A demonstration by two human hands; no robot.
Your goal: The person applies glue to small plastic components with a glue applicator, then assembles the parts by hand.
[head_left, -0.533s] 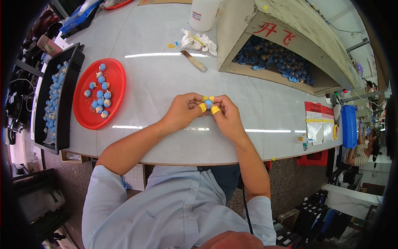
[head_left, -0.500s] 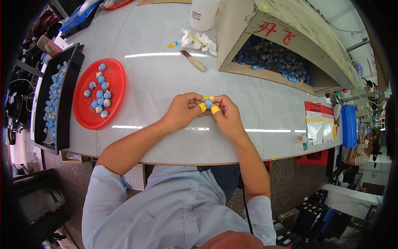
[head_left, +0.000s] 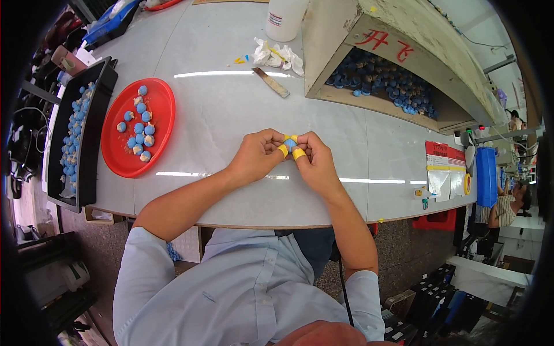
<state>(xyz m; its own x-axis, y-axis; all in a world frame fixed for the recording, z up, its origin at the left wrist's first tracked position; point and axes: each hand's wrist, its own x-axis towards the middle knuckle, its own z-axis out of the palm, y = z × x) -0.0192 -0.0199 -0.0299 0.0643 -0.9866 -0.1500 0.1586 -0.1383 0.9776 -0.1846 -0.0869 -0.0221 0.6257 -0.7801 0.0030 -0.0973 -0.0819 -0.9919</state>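
A small round blue piece [head_left: 290,143] is pinched between both my hands above the middle of the table. My left hand [head_left: 257,154] grips it from the left with thumb and forefinger. From the right, my right hand [head_left: 315,160] holds it the same way. Yellow wraps cover the thumbs and forefinger tips of both hands. The fingers hide much of the piece. To the left, a round red tray [head_left: 165,138] bears several blue balls [head_left: 139,128] with pale, ragged bits on them.
A black bin [head_left: 89,190] with many blue pieces stands far left. A wooden box [head_left: 314,75] full of blue pieces stands back right, near a flat blade-like tool [head_left: 271,82], crumpled tissue [head_left: 277,56] and a white bottle [head_left: 284,20]. A red-and-white packet [head_left: 445,158] lies right.
Both hands stay almost in place around the blue piece, with slight shifts of the thumbs. The rest of the table looks the same, the view having moved a little.
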